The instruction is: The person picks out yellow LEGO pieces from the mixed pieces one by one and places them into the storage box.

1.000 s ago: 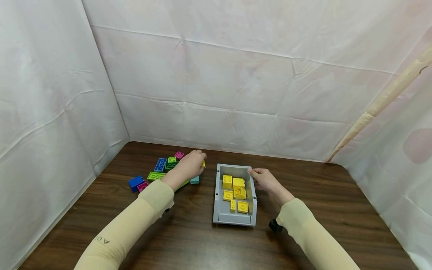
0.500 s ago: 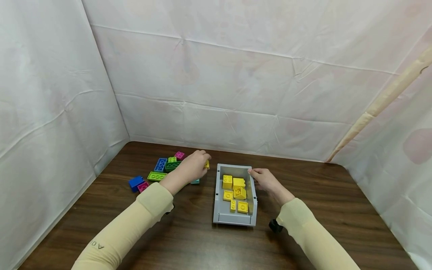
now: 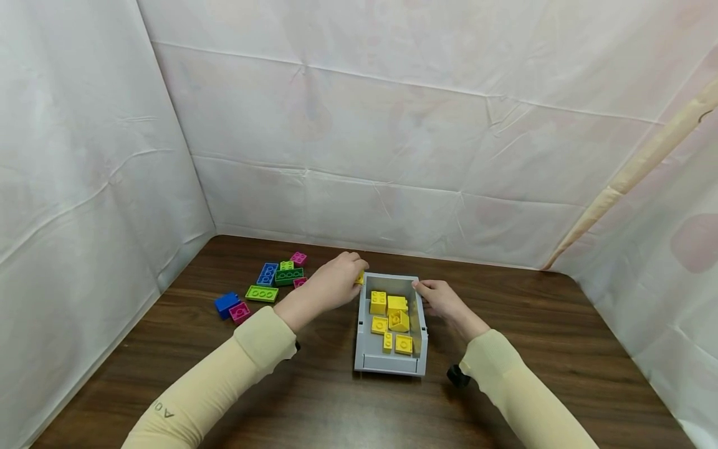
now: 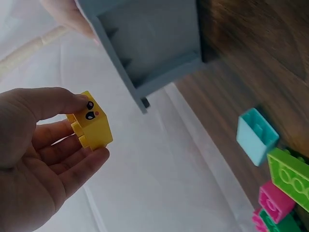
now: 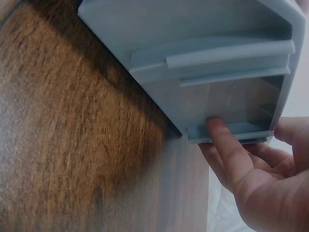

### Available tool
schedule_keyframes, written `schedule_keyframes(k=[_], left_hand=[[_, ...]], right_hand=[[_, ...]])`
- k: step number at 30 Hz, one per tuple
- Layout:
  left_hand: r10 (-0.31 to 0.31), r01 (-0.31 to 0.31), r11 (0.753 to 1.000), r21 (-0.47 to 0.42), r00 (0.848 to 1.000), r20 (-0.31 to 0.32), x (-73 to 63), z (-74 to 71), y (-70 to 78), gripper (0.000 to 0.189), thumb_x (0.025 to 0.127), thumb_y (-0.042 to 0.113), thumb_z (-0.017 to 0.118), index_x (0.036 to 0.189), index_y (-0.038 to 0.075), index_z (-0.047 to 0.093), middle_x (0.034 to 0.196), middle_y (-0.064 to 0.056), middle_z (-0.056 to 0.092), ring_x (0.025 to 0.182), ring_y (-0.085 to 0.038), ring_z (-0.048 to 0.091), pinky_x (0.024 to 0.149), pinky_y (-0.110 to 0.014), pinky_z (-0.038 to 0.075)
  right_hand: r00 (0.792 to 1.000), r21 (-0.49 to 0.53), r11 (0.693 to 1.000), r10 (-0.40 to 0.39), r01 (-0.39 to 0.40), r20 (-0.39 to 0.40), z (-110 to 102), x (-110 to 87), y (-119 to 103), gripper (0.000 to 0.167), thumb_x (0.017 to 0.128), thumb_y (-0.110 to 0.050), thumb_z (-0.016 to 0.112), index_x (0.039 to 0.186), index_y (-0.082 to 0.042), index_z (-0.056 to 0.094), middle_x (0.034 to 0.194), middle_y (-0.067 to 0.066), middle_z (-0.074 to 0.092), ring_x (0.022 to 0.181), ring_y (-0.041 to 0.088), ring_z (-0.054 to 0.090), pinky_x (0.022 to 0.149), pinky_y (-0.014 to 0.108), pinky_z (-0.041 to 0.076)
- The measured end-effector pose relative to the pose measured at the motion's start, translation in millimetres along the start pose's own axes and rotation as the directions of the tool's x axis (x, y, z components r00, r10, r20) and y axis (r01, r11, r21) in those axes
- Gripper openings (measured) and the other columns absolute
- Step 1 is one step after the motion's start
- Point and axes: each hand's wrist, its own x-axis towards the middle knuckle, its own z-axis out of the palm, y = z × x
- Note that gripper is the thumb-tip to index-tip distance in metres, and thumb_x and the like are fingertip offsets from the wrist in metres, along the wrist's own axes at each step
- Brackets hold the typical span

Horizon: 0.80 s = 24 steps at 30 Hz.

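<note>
My left hand (image 3: 328,285) pinches a yellow toy brick (image 4: 94,124) between thumb and fingers. Printed eyes and an orange dot show on one side of that brick. In the head view the hand is at the far left corner of a grey bin (image 3: 391,364). Several yellow bricks (image 3: 378,302) lie inside the bin. My right hand (image 3: 445,304) grips the bin's far right side, thumb at the rim. The right wrist view shows its fingers (image 5: 231,154) against the outer wall, one fingertip under a ledge.
Left of the bin lie loose bricks: a blue brick (image 3: 227,305), a lime brick (image 3: 262,294), a dark green brick (image 3: 288,276) and several pink ones (image 3: 298,258). A light blue brick (image 4: 256,135) shows in the left wrist view. White cloth (image 3: 359,156) hangs behind the table (image 3: 538,349).
My left hand has carried the yellow brick rightward from the loose bricks to the bin's far left corner. The right hand and the bin have stayed in place.
</note>
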Motion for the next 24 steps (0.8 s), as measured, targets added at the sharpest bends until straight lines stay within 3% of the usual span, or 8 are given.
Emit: schedule_keyframes(k=[17, 24], left_hand=[[0.082, -0.085, 0.996, 0.032, 0.993, 0.089, 1.0, -0.3, 31.4, 0.034, 0.085, 0.016, 0.070, 0.116, 0.004, 0.063, 0.106, -0.004, 0.061, 0.098, -0.016, 0.054, 0.084, -0.025, 0.051], [0.087, -0.092, 0.995, 0.033, 0.986, 0.145, -1.4, -0.3, 45.2, 0.034, 0.087, 0.019, 0.069, 0.118, 0.007, 0.062, 0.114, -0.004, 0.061, 0.107, -0.017, 0.055, 0.092, -0.027, 0.049]], right_hand=[[1.000, 0.028, 1.000, 0.002, -0.002, 0.003, 0.3, 1.2, 0.8, 0.048, 0.101, -0.034, 0.043, 0.129, 0.004, 0.051, 0.116, 0.019, 0.061, 0.101, 0.022, 0.063, 0.081, 0.037, 0.055], [1.000, 0.040, 0.999, -0.003, 0.003, 0.004, 0.0, 0.8, 0.9, 0.046, 0.101, -0.034, 0.043, 0.126, 0.003, 0.054, 0.112, 0.017, 0.062, 0.099, 0.023, 0.062, 0.079, 0.036, 0.055]])
